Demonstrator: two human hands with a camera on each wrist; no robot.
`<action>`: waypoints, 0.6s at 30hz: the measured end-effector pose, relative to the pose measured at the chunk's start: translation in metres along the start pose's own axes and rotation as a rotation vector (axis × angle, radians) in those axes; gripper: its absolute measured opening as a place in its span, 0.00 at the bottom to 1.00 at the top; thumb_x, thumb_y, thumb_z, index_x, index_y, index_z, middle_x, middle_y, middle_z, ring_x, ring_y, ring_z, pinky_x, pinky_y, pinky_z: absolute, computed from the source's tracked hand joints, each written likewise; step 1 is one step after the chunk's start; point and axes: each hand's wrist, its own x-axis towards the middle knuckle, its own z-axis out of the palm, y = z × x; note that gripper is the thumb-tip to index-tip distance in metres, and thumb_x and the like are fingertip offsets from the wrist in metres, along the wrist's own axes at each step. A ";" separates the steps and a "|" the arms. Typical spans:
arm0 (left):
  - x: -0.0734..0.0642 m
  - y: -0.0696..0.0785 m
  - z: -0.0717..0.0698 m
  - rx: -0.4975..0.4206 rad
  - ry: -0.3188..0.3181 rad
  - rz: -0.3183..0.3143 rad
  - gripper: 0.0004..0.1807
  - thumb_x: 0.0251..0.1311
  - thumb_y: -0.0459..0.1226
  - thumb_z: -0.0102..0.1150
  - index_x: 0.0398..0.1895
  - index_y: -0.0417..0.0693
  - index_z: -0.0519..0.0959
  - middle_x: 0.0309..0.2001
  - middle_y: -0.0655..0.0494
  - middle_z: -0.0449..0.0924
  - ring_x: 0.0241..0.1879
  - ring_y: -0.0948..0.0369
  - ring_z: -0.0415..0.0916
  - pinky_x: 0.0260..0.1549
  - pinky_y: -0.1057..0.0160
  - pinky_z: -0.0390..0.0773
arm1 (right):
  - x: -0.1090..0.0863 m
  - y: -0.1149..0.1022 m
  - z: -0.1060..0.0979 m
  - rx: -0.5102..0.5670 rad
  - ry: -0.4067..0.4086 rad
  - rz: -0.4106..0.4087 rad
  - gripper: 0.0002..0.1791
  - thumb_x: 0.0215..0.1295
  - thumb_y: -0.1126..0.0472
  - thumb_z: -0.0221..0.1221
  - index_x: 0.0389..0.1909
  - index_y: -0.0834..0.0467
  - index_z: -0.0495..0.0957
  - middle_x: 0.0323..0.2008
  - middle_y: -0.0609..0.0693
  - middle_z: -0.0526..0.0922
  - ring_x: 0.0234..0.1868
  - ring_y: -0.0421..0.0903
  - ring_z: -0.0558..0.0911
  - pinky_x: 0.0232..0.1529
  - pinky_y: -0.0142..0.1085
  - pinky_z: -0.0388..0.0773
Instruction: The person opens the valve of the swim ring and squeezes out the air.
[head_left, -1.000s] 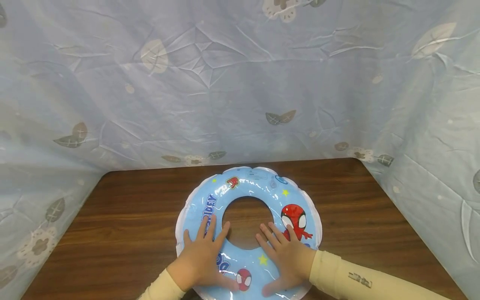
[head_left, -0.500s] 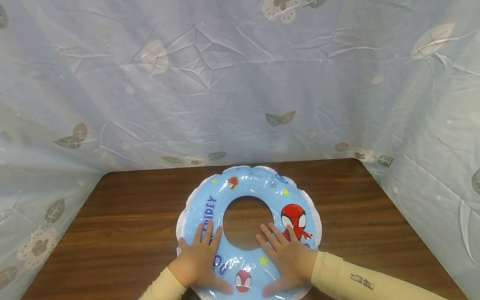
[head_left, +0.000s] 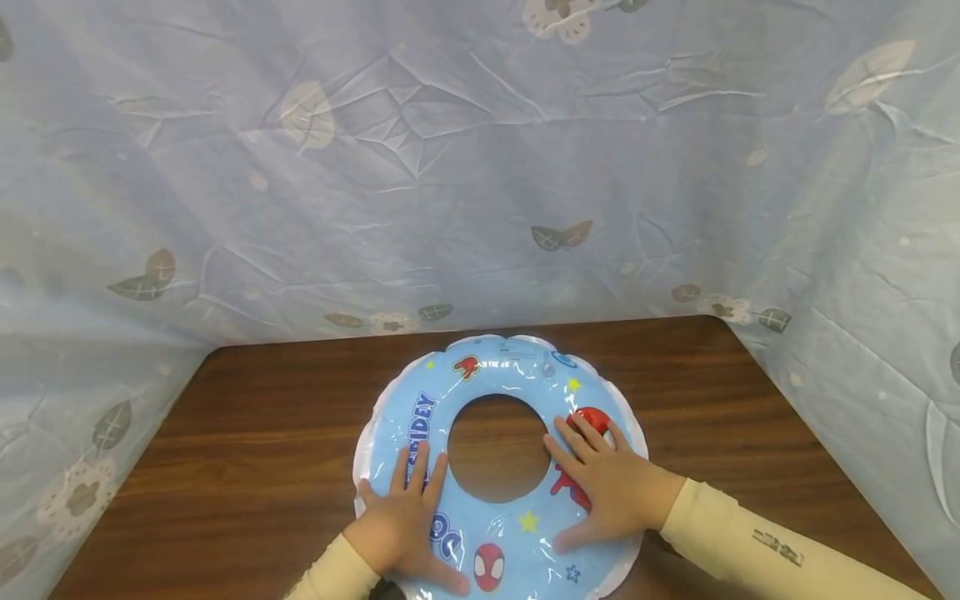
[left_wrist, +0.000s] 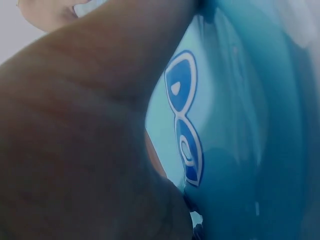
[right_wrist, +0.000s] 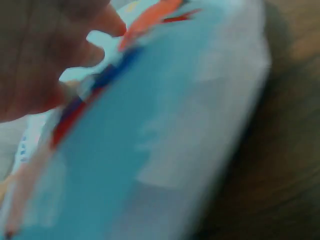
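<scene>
A light blue inflatable swim ring (head_left: 480,371) with a white scalloped edge lies flat on the table, printed with red masked figures, stars and lettering. My left hand (head_left: 401,529) rests on its lower left part, fingers spread over the letters. On the ring's right side, my right hand (head_left: 615,483) lies with spread fingers partly covering the larger red figure. In the left wrist view the hand (left_wrist: 90,120) fills much of the picture beside the blue vinyl. The right wrist view is blurred, with fingers (right_wrist: 107,22) over the ring's surface (right_wrist: 125,150).
The dark brown wooden table (head_left: 247,433) extends on both sides of the ring and shows through its hole. A pale blue curtain (head_left: 465,167) with leaf and flower prints surrounds the table's back and sides.
My right hand has moved right and slightly up across the ring, uncovering a blue star. The left hand first slid slightly left, then stayed nearly in place. The ring has barely moved.
</scene>
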 end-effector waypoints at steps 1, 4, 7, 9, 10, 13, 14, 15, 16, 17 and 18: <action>0.000 0.000 0.001 0.007 0.005 0.007 0.85 0.23 0.81 0.70 0.84 0.48 0.46 0.83 0.38 0.38 0.80 0.32 0.35 0.54 0.10 0.42 | 0.000 0.002 0.001 0.009 0.000 0.018 0.70 0.48 0.16 0.60 0.82 0.58 0.53 0.83 0.60 0.48 0.82 0.66 0.44 0.72 0.74 0.38; 0.000 0.001 0.001 0.000 -0.005 -0.002 0.84 0.24 0.80 0.71 0.84 0.48 0.46 0.83 0.38 0.38 0.80 0.33 0.34 0.54 0.10 0.41 | 0.000 0.006 0.005 0.038 -0.028 0.048 0.71 0.47 0.17 0.61 0.82 0.58 0.52 0.83 0.60 0.47 0.82 0.67 0.44 0.72 0.75 0.39; 0.000 0.002 0.000 -0.007 -0.009 -0.001 0.84 0.24 0.79 0.72 0.84 0.48 0.46 0.83 0.38 0.38 0.80 0.33 0.34 0.54 0.10 0.41 | 0.002 0.008 0.006 0.053 -0.075 0.066 0.70 0.48 0.19 0.62 0.83 0.58 0.50 0.83 0.58 0.47 0.82 0.65 0.44 0.72 0.74 0.40; -0.001 0.004 -0.002 -0.018 -0.012 -0.009 0.84 0.24 0.79 0.71 0.84 0.48 0.47 0.84 0.39 0.38 0.81 0.34 0.34 0.54 0.10 0.42 | 0.003 0.009 0.006 0.046 -0.103 0.072 0.70 0.49 0.19 0.61 0.83 0.58 0.49 0.83 0.57 0.46 0.82 0.64 0.44 0.73 0.73 0.40; -0.002 0.004 -0.003 -0.017 -0.011 -0.007 0.83 0.24 0.79 0.71 0.84 0.48 0.47 0.84 0.39 0.38 0.81 0.33 0.34 0.54 0.10 0.42 | 0.004 0.009 0.006 0.039 -0.113 0.074 0.70 0.49 0.19 0.61 0.83 0.58 0.48 0.84 0.57 0.45 0.83 0.63 0.43 0.73 0.73 0.40; -0.003 0.003 -0.007 -0.008 -0.005 -0.004 0.83 0.24 0.79 0.72 0.84 0.48 0.48 0.83 0.38 0.39 0.80 0.33 0.36 0.54 0.10 0.44 | 0.006 0.009 0.010 0.006 -0.125 0.071 0.71 0.50 0.18 0.59 0.83 0.59 0.47 0.84 0.58 0.44 0.83 0.63 0.42 0.73 0.73 0.39; -0.003 0.003 -0.009 -0.006 -0.002 -0.002 0.83 0.24 0.79 0.72 0.84 0.47 0.49 0.83 0.38 0.40 0.80 0.33 0.37 0.54 0.10 0.45 | 0.007 0.009 0.012 -0.014 -0.126 0.072 0.71 0.50 0.18 0.59 0.83 0.59 0.46 0.84 0.58 0.44 0.83 0.63 0.42 0.73 0.73 0.39; -0.004 0.002 -0.010 -0.003 0.009 0.004 0.83 0.23 0.79 0.72 0.83 0.47 0.50 0.83 0.38 0.41 0.80 0.33 0.38 0.54 0.11 0.47 | 0.007 0.007 0.013 -0.035 -0.126 0.074 0.72 0.49 0.18 0.59 0.83 0.60 0.46 0.83 0.58 0.44 0.82 0.64 0.43 0.73 0.73 0.40; -0.004 0.003 -0.012 0.002 0.017 0.008 0.83 0.23 0.79 0.72 0.83 0.47 0.51 0.83 0.37 0.43 0.80 0.33 0.39 0.54 0.11 0.49 | 0.007 0.006 0.014 -0.053 -0.124 0.076 0.72 0.49 0.18 0.59 0.83 0.60 0.46 0.83 0.59 0.44 0.82 0.64 0.43 0.73 0.73 0.40; -0.005 0.003 -0.013 0.006 0.023 0.012 0.82 0.23 0.79 0.72 0.83 0.47 0.52 0.83 0.37 0.44 0.80 0.33 0.40 0.54 0.11 0.50 | 0.007 0.005 0.015 -0.071 -0.121 0.078 0.72 0.49 0.18 0.59 0.83 0.60 0.46 0.83 0.59 0.45 0.82 0.64 0.43 0.73 0.73 0.41; -0.005 0.003 -0.014 0.007 0.029 0.016 0.82 0.23 0.79 0.72 0.83 0.46 0.53 0.82 0.37 0.45 0.80 0.33 0.41 0.54 0.11 0.51 | 0.007 0.004 0.015 -0.085 -0.119 0.082 0.72 0.48 0.17 0.59 0.83 0.60 0.46 0.83 0.59 0.45 0.82 0.64 0.43 0.73 0.73 0.42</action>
